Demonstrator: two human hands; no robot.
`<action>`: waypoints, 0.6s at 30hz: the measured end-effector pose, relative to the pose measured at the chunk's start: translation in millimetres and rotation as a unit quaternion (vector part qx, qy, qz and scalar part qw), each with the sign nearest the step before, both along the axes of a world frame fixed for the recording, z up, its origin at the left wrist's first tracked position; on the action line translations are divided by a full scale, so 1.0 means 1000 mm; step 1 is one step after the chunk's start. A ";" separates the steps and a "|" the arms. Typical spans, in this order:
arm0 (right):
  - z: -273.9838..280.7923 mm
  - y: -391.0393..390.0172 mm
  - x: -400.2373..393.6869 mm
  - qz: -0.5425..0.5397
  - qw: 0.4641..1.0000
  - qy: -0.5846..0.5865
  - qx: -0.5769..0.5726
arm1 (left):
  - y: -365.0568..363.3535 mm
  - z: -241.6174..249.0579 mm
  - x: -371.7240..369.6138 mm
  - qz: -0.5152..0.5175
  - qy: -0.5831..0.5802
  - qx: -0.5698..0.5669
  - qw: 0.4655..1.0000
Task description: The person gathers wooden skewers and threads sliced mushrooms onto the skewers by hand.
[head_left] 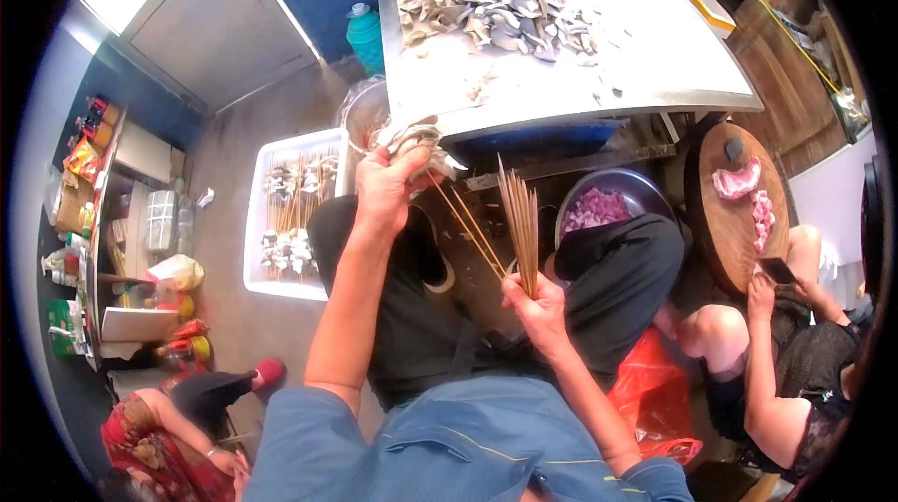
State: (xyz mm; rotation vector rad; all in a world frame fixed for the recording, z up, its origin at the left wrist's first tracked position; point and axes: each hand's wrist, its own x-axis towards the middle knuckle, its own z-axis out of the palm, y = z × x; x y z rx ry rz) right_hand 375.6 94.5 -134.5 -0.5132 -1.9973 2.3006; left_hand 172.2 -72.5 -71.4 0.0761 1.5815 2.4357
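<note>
1. Firstly, nearest to us, our right hand (535,307) is closed around the bundle of sticks (521,231) near its lower end, with the tips pointing away. We judge them light and stiff, but easy to slide apart, so a low, firm hold suits them.
2. A little farther, our left hand (383,186) grasps some pale pieces (412,139), mushroom by their look. Two loose sticks (472,229) run between them and our right hand. Such pieces seem light, soft and easily torn; it is better to take them gently at the thicker part.
3. Beside our left knee, the white tray (251,254) bears skewered pieces (285,254); beyond our right knee stands the metal bowl (662,189) with chopped reddish pieces (596,209).
4. Farthest, the worktop (552,95) carries the heap of grey-white pieces (519,20).
</note>
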 end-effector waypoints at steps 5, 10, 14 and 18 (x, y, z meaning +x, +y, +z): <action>0.000 0.000 -0.001 0.006 0.999 0.003 0.034 | -0.008 0.005 -0.003 0.012 0.015 -0.020 1.000; 0.001 0.001 -0.001 -0.010 1.000 -0.011 0.022 | -0.017 0.001 -0.005 0.023 0.037 -0.029 0.999; -0.001 -0.008 -0.007 0.024 0.999 0.032 0.016 | -0.010 -0.003 0.002 0.036 0.027 -0.022 0.999; 0.004 -0.016 -0.013 0.021 0.999 0.003 -0.031 | -0.010 -0.012 0.003 0.024 0.015 -0.010 1.000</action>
